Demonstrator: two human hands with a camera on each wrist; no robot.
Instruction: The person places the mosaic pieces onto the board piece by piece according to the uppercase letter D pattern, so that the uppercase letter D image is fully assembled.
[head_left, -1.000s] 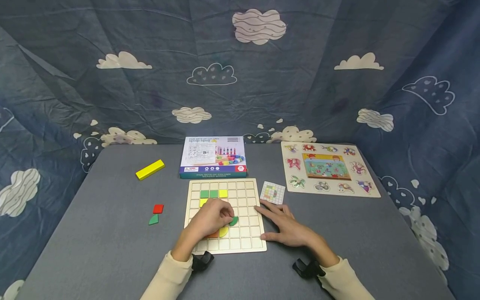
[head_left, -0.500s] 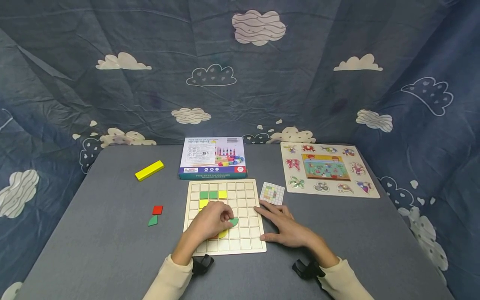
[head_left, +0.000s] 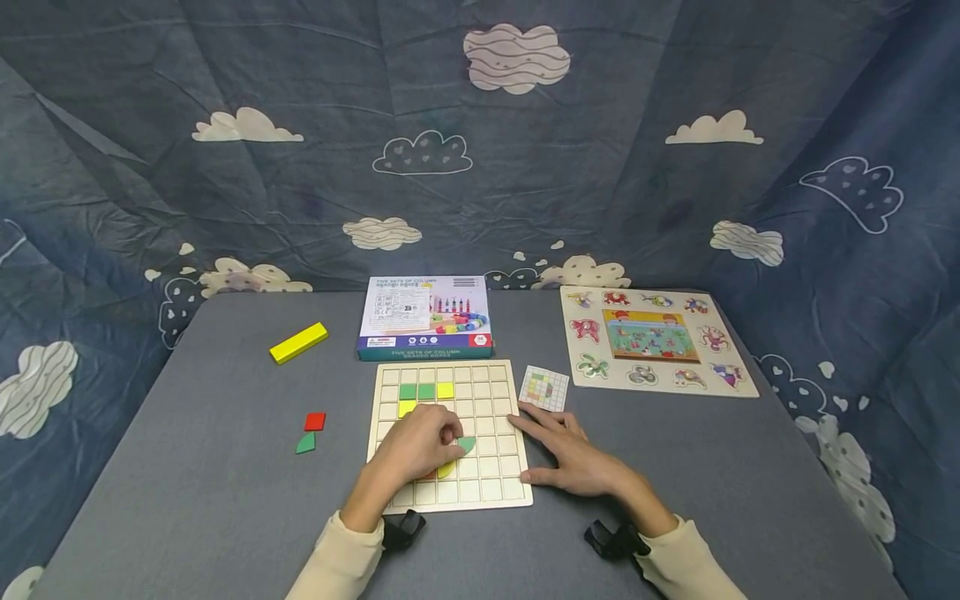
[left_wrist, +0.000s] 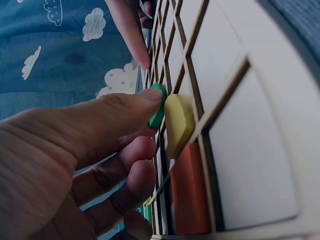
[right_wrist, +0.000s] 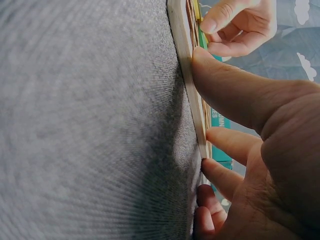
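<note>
My left hand (head_left: 422, 442) is over the wooden grid board (head_left: 491, 492), thumb and a finger pinching a green quarter-circle tile (head_left: 467, 445). Seen from the left wrist, this green tile (left_wrist: 158, 116) stands tilted at the grid, just beyond a yellow rounded tile (left_wrist: 179, 122) and an orange tile (left_wrist: 191, 190) that sit in cells. Two green squares (head_left: 417, 391) and a yellow square (head_left: 446, 390) lie in an upper row; my left hand hides part of the board. My right hand (head_left: 573, 454) rests with fingers spread, thumb and fingertips touching the board's right edge (right_wrist: 187, 70).
Left of the board lie a red tile (head_left: 315, 422), a green quarter-circle tile (head_left: 306, 443) and a yellow bar (head_left: 299, 343). Behind it is a flat box (head_left: 425, 318). A small pattern card (head_left: 544, 388) and an animal puzzle board (head_left: 660, 337) are at the right.
My left hand has shifted slightly down over the board with the green tile, whose angle has turned a little. My right hand stays at the board's edge.
</note>
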